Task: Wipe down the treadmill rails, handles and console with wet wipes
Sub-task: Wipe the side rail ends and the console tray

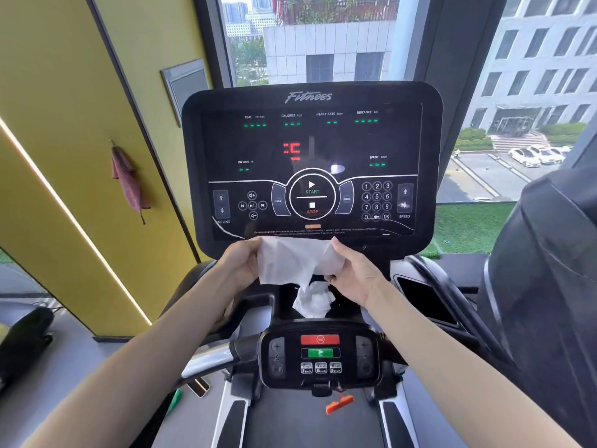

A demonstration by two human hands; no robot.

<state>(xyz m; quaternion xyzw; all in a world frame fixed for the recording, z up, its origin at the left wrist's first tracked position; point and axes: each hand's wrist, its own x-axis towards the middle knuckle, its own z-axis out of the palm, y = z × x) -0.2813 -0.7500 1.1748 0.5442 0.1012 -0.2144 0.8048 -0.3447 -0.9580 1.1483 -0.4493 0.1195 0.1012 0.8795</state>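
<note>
Both the left hand and the right hand hold one white wet wipe spread between them, just below the lower edge of the console. Left fingers curl round its left edge; right fingers clamp its right edge. Crumpled tail of the wipe hangs above the small control panel.

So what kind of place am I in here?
Probably a gym, above street level: a treadmill console labelled Fitness, its handlebar control panel with a red stop button, and a window looking down on parked cars.
</note>
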